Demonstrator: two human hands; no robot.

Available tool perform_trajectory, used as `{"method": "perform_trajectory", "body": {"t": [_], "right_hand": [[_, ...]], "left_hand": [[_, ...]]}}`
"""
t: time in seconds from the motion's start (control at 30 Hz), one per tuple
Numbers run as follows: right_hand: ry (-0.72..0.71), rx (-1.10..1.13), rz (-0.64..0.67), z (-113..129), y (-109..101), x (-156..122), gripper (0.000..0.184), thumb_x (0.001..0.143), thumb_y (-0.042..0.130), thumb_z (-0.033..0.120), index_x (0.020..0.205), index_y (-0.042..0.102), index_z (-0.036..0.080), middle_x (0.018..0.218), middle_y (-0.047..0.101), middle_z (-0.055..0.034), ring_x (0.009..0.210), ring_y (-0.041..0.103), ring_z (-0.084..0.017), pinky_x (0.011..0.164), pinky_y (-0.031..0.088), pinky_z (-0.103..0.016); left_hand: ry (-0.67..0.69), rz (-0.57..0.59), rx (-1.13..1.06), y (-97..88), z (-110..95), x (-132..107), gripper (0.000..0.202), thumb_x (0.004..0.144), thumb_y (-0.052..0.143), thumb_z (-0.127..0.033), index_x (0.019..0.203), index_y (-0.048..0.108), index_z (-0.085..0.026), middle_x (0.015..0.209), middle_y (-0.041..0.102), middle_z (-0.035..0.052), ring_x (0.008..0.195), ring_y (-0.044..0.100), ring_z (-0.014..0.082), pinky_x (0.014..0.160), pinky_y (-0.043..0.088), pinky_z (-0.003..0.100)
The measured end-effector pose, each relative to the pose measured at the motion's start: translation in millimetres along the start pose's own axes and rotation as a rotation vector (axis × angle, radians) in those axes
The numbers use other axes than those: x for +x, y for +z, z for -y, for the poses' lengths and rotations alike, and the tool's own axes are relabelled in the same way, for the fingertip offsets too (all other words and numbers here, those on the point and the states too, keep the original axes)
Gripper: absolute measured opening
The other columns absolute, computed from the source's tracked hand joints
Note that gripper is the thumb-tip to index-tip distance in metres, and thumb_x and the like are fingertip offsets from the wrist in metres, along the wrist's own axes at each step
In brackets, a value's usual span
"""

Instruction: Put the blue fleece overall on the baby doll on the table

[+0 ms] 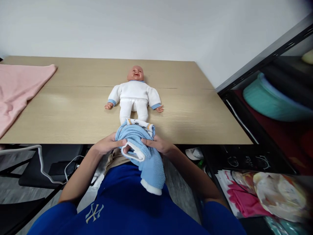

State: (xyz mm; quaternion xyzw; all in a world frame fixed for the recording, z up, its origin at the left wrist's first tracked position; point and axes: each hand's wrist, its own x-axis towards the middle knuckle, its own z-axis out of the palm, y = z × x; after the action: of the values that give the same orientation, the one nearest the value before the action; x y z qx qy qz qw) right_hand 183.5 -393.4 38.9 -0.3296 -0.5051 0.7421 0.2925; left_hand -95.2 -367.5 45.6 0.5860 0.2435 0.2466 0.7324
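Observation:
Light blue fuzzy baby pants with white cuffs are bunched between my two hands at the table's near edge. My left hand grips their left side, thumb on top and a fingertip showing inside one cuff opening. Opposite it, my right hand pinches the fabric with its thumb on top. One leg hangs down over my lap, and the patterned, orange-trimmed end points at the doll. A baby doll lies face up, head away from me, in a white top with blue trim and white legwear. The pants cover its feet.
The wooden table meets a white wall behind. A pink cloth lies at its left end. On the right stand a black shelf with a teal basin and a pile of bags and a pink cloth. A black chair and a white cable are at lower left.

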Motion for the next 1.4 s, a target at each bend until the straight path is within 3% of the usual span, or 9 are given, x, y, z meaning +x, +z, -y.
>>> {"method": "perform_trajectory", "body": {"t": [0.2, 0.33, 0.47, 0.63, 0.7, 0.83, 1.0, 1.13, 1.4], "right_hand": [[-0.044, -0.023, 0.183, 2.9, -1.8, 3.7, 0.076, 0.084, 0.099, 0.079, 0.129, 0.085, 0.02, 0.126, 0.088, -0.0133, 0.13, 0.083, -0.034, 0.125, 0.063, -0.052], [-0.096, 0.017, 0.089, 11.8, 1.7, 1.2, 0.086, 0.08, 0.103, 0.074, 0.144, 0.08, 0.022, 0.132, 0.088, -0.0137, 0.135, 0.082, -0.036, 0.129, 0.061, -0.057], [-0.153, -0.116, 0.043, 25.7, 6.1, 0.4, 0.087, 0.082, 0.104, 0.065, 0.154, 0.075, 0.025, 0.139, 0.087, -0.0112, 0.14, 0.08, -0.034, 0.134, 0.058, -0.055], [-0.269, -0.469, -0.261, 28.9, 13.6, 9.5, 0.054, 0.095, 0.087, 0.038, 0.147, 0.079, 0.026, 0.15, 0.084, -0.0092, 0.153, 0.071, -0.033, 0.141, 0.048, -0.053], [-0.251, -0.561, -0.351, 29.9, 17.2, 13.1, 0.041, 0.1, 0.074, 0.033, 0.139, 0.082, 0.024, 0.145, 0.086, -0.0093, 0.147, 0.075, -0.033, 0.135, 0.053, -0.051], [-0.103, -0.747, -0.435, 36.0, 23.0, 18.1, 0.025, 0.102, 0.066, 0.03, 0.118, 0.084, 0.022, 0.115, 0.091, -0.0073, 0.112, 0.083, -0.031, 0.103, 0.063, -0.041], [-0.068, -1.005, -0.492, 35.3, 23.8, 26.0, 0.015, 0.104, 0.07, 0.029, 0.108, 0.08, 0.02, 0.112, 0.089, -0.0124, 0.104, 0.081, -0.031, 0.095, 0.058, -0.038], [-0.042, -1.108, -0.48, 30.5, 21.4, 32.6, 0.017, 0.107, 0.068, 0.028, 0.116, 0.08, 0.018, 0.125, 0.088, -0.0177, 0.119, 0.082, -0.035, 0.103, 0.059, -0.043], [-0.014, -1.156, -0.566, 27.5, 4.4, 42.3, 0.018, 0.105, 0.071, 0.03, 0.116, 0.081, 0.02, 0.121, 0.088, -0.0173, 0.116, 0.082, -0.039, 0.102, 0.062, -0.045]], "left_hand": [[-0.04, -0.155, 0.083, 12.7, -9.7, 1.1, 0.061, 0.1, 0.084, -0.078, 0.088, 0.078, -0.018, 0.089, 0.078, 0.01, 0.091, 0.074, 0.0268, 0.096, 0.065, 0.043], [-0.031, -0.244, 0.081, 16.2, -9.0, -3.5, 0.058, 0.096, 0.089, -0.078, 0.099, 0.077, -0.021, 0.091, 0.078, 0.0083, 0.102, 0.078, 0.0311, 0.103, 0.067, 0.048], [0.005, -0.267, 0.159, 27.2, -13.4, -10.1, 0.058, 0.09, 0.097, -0.065, 0.12, 0.079, -0.019, 0.119, 0.086, 0.0129, 0.125, 0.08, 0.0372, 0.116, 0.065, 0.052], [0.06, -0.572, 0.285, 41.6, -9.1, -9.2, 0.061, 0.099, 0.087, -0.053, 0.146, 0.07, -0.018, 0.148, 0.082, 0.0155, 0.141, 0.076, 0.0361, 0.126, 0.059, 0.05], [0.043, -0.665, 0.345, 44.3, -3.8, -8.3, 0.052, 0.105, 0.077, -0.054, 0.143, 0.068, -0.019, 0.142, 0.084, 0.0144, 0.135, 0.078, 0.034, 0.121, 0.06, 0.047], [-0.075, -0.786, 0.535, 45.7, 4.1, -9.8, 0.034, 0.111, 0.067, -0.05, 0.13, 0.064, -0.022, 0.109, 0.083, 0.006, 0.101, 0.079, 0.0281, 0.09, 0.059, 0.039], [-0.15, -0.796, 0.637, 39.2, 11.5, -9.4, 0.034, 0.112, 0.065, -0.05, 0.133, 0.059, -0.024, 0.101, 0.079, 0.0025, 0.092, 0.076, 0.0284, 0.081, 0.052, 0.036], [-0.13, -0.716, 0.576, 30.0, 19.8, -3.8, 0.036, 0.113, 0.064, -0.051, 0.135, 0.056, -0.024, 0.118, 0.081, 0.0071, 0.109, 0.079, 0.031, 0.093, 0.055, 0.04], [-0.034, -0.627, 0.504, 10.8, 29.2, 19.0, 0.037, 0.106, 0.07, -0.037, 0.137, 0.06, -0.021, 0.133, 0.077, 0.0107, 0.126, 0.075, 0.0311, 0.114, 0.056, 0.046]]}}
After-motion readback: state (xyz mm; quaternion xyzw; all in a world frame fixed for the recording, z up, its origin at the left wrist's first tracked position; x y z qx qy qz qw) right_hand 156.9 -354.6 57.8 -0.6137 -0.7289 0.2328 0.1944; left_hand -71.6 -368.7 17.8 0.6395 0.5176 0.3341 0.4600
